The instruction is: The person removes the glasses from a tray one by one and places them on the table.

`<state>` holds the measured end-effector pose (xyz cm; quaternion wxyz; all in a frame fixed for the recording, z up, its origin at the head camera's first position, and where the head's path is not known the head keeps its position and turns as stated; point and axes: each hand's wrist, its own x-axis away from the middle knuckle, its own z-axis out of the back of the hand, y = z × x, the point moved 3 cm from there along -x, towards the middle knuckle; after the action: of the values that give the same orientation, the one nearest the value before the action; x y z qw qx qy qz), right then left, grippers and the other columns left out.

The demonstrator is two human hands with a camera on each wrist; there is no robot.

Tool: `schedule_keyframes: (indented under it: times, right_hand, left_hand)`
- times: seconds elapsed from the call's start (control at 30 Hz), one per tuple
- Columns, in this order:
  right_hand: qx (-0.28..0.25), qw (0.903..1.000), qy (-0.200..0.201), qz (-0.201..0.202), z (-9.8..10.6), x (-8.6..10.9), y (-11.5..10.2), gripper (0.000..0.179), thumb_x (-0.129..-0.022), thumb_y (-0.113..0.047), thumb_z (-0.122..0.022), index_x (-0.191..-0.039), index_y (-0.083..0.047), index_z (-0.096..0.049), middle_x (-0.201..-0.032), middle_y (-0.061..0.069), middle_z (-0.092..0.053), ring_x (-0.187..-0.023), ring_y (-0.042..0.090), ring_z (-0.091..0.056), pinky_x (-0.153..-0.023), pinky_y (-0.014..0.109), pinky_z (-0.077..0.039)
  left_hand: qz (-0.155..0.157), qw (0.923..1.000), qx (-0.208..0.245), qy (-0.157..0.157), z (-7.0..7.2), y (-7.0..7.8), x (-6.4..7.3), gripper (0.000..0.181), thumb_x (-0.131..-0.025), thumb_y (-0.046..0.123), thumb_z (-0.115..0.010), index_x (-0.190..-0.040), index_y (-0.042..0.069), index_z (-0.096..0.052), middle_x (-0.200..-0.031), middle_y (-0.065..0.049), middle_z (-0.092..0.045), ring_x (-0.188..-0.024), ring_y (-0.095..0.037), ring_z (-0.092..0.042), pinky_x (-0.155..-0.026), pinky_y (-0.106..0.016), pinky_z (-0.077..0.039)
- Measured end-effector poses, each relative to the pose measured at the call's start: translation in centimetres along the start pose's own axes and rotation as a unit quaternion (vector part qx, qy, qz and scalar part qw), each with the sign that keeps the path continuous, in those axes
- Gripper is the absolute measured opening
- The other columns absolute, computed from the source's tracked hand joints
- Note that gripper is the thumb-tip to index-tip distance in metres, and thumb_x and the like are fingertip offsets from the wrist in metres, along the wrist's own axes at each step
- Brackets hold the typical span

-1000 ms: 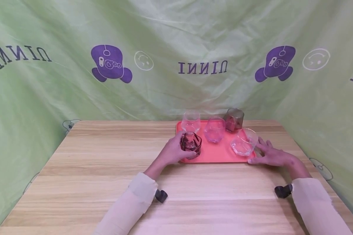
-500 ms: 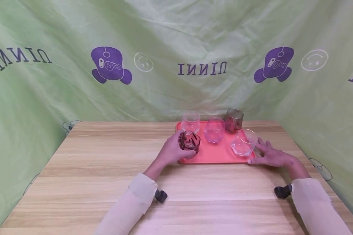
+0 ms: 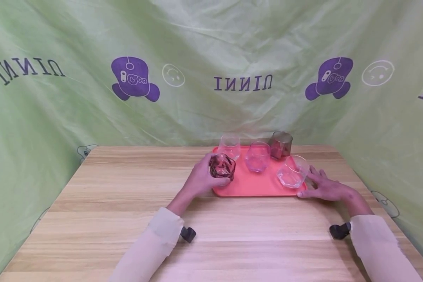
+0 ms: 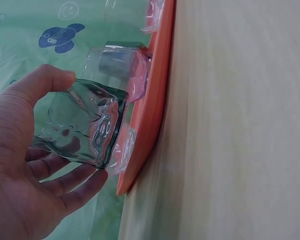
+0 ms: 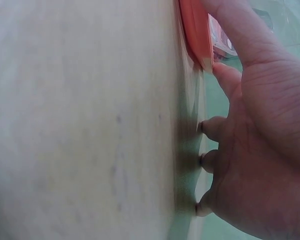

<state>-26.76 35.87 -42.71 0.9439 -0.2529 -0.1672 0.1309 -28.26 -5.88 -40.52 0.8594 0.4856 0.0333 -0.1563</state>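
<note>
My left hand (image 3: 201,176) grips a dark tinted drinking glass (image 3: 222,167) between thumb and fingers. The left wrist view shows this glass (image 4: 85,122) held just above the red tray (image 4: 152,125), at the tray's left end. At the other end my right hand (image 3: 326,187) lies with fingers spread. Its thumb and index finger touch the rim of the tray (image 3: 257,192), while the other fingertips rest on the table. Beside that hand stands a clear faceted glass (image 3: 291,178) on the tray.
Also on the tray are a clear glass (image 3: 229,147) at the back left, a pinkish glass (image 3: 257,156) in the middle and a smoky dark glass (image 3: 281,145) at the back right. A green printed curtain (image 3: 197,113) hangs behind the wooden table (image 3: 134,176).
My left hand has lifted the dark glass slightly and shifted it left, toward the tray's left edge. The right hand and the other glasses stay where they were.
</note>
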Motion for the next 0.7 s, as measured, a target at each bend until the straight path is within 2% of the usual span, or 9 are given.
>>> schedule_keyframes:
  times: [0.4, 0.7]
  right_hand:
    - [-0.011, 0.9999, 0.003, -0.002, -0.1, 0.3, 0.1, 0.102, -0.09, -0.049, -0.073, -0.165, -0.012, -0.014, -0.16, 0.041, 0.005, -0.141, 0.067, 0.015, -0.092, 0.092, 0.002]
    - [-0.012, 0.9999, 0.003, 0.003, -0.2, 0.2, 0.1, 0.101, -0.091, -0.048, -0.072, -0.166, -0.015, -0.013, -0.16, 0.041, 0.006, -0.141, 0.067, 0.015, -0.091, 0.092, 0.003]
  left_hand:
    - [0.02, 0.9996, -0.009, 0.019, 2.5, -1.7, 0.9, 0.088, -0.07, 0.032, -0.096, -0.142, 0.01, -0.052, -0.125, -0.006, -0.063, -0.116, -0.025, -0.06, -0.103, -0.049, -0.048]
    - [0.04, 0.9982, -0.021, 0.041, 6.4, -3.5, 1.8, 0.085, -0.073, 0.033, -0.095, -0.141, 0.006, -0.051, -0.126, -0.01, -0.063, -0.118, -0.03, -0.058, -0.105, -0.051, -0.045]
